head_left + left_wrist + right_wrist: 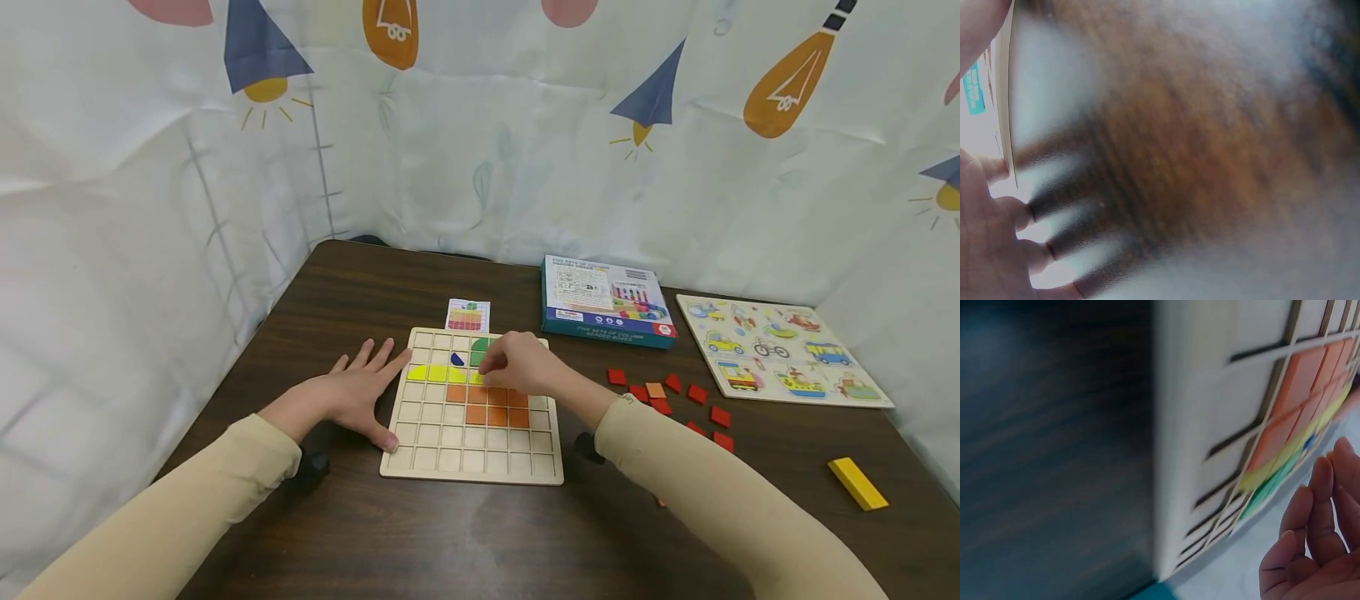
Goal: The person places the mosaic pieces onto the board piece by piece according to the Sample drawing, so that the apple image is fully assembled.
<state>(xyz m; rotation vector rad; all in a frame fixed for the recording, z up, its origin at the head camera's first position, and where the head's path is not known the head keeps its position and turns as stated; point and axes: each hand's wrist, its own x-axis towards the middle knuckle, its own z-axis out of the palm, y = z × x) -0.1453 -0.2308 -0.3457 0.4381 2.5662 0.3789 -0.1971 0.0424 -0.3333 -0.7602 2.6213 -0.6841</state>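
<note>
A wooden grid board (pixel 452 460) lies on the dark table. My left hand (pixel 348 400) is spread beside its left edge, with the thumb at the front left and a fingertip by the upper edge. Over the board, my right hand (pixel 517 364) has its fingertips brought together near the yellow tiles (pixel 437 373). Whether a piece is between those fingertips is hidden. Orange tiles (pixel 497 415) fill several cells below the yellow row. Green pieces (pixel 478 350) sit above it, partly covered by the hand, and a dark blue piece (pixel 457 359) lies to their left.
Behind the board lies a small picture card (pixel 468 317). A blue-edged box (pixel 607 300) and a picture puzzle board (pixel 787 350) stand at the back right. Loose red tiles (pixel 697 393) are scattered right of the board. A yellow block (pixel 858 484) lies far right.
</note>
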